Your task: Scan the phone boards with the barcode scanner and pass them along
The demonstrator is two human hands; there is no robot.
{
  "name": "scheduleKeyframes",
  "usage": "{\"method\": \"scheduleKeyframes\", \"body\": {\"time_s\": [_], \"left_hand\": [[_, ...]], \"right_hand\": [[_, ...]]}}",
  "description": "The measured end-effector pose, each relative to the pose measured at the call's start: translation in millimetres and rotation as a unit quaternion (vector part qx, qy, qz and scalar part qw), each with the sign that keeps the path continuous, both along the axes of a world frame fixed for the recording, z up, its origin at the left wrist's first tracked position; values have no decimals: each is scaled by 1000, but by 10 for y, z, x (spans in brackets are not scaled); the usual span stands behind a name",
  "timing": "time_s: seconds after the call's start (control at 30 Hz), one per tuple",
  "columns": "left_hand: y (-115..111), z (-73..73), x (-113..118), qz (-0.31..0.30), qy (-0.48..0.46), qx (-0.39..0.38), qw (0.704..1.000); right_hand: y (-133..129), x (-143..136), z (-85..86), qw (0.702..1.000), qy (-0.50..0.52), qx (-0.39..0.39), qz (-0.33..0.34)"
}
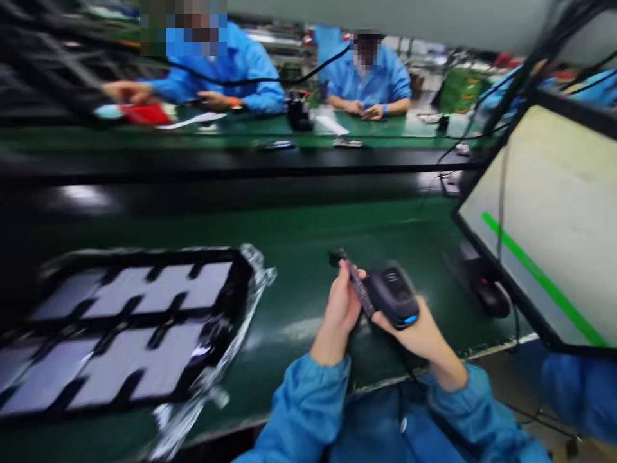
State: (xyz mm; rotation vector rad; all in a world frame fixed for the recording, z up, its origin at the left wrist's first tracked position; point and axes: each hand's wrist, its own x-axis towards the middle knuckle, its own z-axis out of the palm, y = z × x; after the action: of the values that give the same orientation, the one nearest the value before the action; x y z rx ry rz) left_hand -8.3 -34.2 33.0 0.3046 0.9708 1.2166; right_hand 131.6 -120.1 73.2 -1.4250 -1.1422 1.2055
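Observation:
My left hand (339, 312) is closed on a thin, flat dark panel (360, 286), seen nearly edge-on, with a small black tab at its far end. In my right hand (421, 337) is a black barcode scanner (395, 297) with a blue light at its near end. The scanner sits close beside the panel; whether they touch I cannot tell. Left of my hands, a black tray (243, 280) holds several flat grey panels in two rows of slots. Crumpled clear plastic wrap (241, 341) runs along the tray's right side.
A monitor (544, 212) with a green bar on its screen leans in from the right, a black mouse (491, 299) beside it. The green bench (289, 238) ends close to my body. Across a dark rail (231, 170), two people in blue work at another bench.

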Motion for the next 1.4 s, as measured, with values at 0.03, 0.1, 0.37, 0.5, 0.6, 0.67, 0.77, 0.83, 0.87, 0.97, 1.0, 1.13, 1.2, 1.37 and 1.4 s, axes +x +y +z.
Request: {"method": "scheduleKeyframes", "body": {"time_s": [0.03, 0.1, 0.37, 0.5, 0.6, 0.67, 0.77, 0.83, 0.87, 0.97, 1.0, 1.13, 1.2, 1.37, 1.4], "left_hand": [[63, -60, -29, 16, 19, 6, 1000], [177, -161, -95, 67, 98, 30, 992], [315, -191, -224, 93, 372, 160, 909], [319, -189, -239, 90, 381, 161, 906], [326, -213, -277, 95, 389, 189, 897], [315, -229, -302, 104, 388, 201, 894], [274, -236, -312, 115, 397, 203, 888], [244, -222, -301, 105, 418, 195, 881], [232, -210, -295, 99, 427, 188, 879], [215, -161, -290, 77, 439, 161, 881], [214, -144, -294, 77, 439, 153, 882], [216, -100, -316, 110, 420, 192, 880], [211, -96, -317, 113, 413, 216, 878], [181, -108, -293, 96, 409, 177, 890], [176, -108, -288, 95, 405, 172, 893]], "right_hand": [[-53, 111, -22, 999, -20, -10, -24], [-158, 321, -63, 997, -66, -34, -24], [111, -36, -55, 981, -132, 15, 142], [315, -217, -63, 980, -107, 14, 165], [257, -167, -58, 982, -99, 16, 158], [177, -115, -8, 981, -100, 23, 167], [120, -144, 128, 977, -108, 50, 177], [165, -256, 218, 974, -114, 74, 184], [207, -323, 251, 971, -115, 82, 194], [324, -465, 300, 966, -112, 86, 216], [339, -470, 306, 968, -111, 81, 210], [260, -333, 352, 975, -99, 40, 197], [208, -283, 390, 973, -94, 29, 211], [230, -417, 390, 972, -110, 75, 194], [246, -448, 378, 973, -105, 80, 191]]}}
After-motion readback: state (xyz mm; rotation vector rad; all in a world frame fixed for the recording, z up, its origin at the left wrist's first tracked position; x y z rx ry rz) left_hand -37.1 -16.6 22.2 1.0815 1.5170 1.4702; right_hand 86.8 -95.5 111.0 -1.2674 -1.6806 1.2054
